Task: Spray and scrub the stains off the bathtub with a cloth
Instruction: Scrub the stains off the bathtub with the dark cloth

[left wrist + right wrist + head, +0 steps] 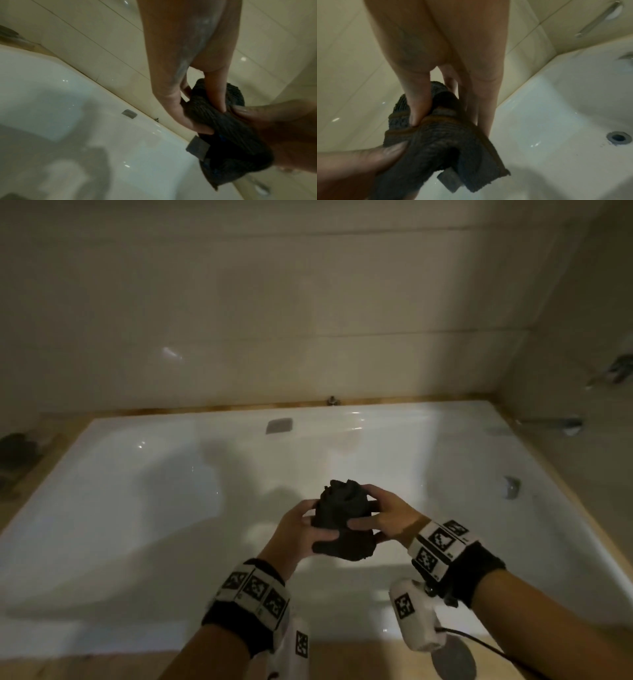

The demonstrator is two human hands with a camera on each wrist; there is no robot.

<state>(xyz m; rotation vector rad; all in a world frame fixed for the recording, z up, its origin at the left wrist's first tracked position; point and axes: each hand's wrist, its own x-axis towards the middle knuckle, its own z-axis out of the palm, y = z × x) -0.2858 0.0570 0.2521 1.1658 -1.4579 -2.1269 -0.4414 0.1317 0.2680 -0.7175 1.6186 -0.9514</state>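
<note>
A dark ribbed cloth (337, 518) is bunched up in the air over the white bathtub (137, 508), held by both hands. My left hand (301, 525) grips its left side, thumb and fingers curled into the fabric. My right hand (380, 515) grips the right side, fingers wrapped over the front. In the left wrist view the cloth (228, 135) has a grey label (198, 148) hanging from it, and my left hand (204, 112) pinches the folds. The right wrist view shows the cloth (436, 142) squeezed by my right hand (436, 108). No spray bottle is in view.
The tub's drain (618, 138) lies at the right end, with an overflow plate (279, 425) on the far wall. A tap (561, 422) and wall fittings (613, 371) stand at the right. A dark object (17, 450) sits on the wooden ledge at left. Tiled wall behind.
</note>
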